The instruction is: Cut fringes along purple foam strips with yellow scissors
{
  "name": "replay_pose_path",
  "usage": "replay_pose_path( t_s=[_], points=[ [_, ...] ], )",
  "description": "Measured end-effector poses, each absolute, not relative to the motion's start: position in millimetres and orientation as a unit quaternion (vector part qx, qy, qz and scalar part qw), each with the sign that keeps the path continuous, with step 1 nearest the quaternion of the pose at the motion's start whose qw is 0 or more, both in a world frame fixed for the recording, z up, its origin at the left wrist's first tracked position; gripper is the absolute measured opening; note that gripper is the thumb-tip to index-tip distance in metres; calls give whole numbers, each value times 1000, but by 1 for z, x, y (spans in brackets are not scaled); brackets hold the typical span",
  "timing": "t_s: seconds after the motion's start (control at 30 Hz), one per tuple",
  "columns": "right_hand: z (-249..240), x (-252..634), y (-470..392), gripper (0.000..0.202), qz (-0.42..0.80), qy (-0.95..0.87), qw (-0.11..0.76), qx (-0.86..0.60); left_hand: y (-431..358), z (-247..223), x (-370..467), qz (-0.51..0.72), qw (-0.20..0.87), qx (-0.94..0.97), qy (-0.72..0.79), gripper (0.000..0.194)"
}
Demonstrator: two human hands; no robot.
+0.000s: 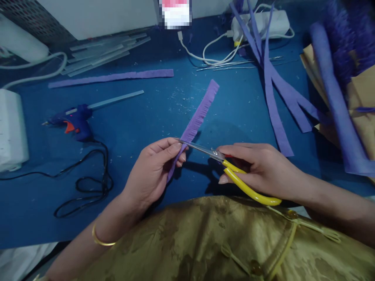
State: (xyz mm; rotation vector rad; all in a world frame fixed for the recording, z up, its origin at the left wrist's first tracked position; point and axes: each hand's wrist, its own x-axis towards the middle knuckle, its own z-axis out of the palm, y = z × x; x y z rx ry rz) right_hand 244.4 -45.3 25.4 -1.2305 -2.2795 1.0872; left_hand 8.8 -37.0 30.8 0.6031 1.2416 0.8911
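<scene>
My left hand [156, 166] pinches a purple paper strip [200, 113] between thumb and fingers. Its far part, slanting up and to the right, has a fringe of fine cuts along the right edge; the lower end hangs below my fingers. In my right hand [260, 168] are scissors [249, 189] with yellow handles, my fingers wrapped around them. The metal blades lie across the strip close to my left thumb, at the near end of the fringe. How far apart the blades are is hard to make out.
A blue glue gun [76, 121] with a clear stick lies left, its black cord [108, 175] looped nearby. Behind it are another purple strip [117, 78] and clear glue sticks [102, 54]. More purple strips [274, 93], thin wires [234, 65] and a white cable [205, 58] lie at back right.
</scene>
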Motion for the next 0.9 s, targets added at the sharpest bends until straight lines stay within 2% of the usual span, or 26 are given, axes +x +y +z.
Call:
replay_pose_path(
  t_s=[0.3,0.57,0.9],
  points=[
    [25,243,-44,40,369,-798,159,-448,-37,33,10,383,637,299,598,12],
    [25,244,-46,53,329,-813,151,-457,-38,28,10,429,602,300,604,9],
    [23,243,-46,49,342,-807,141,-460,-40,28,12,420,613,301,597,7]
  ],
)
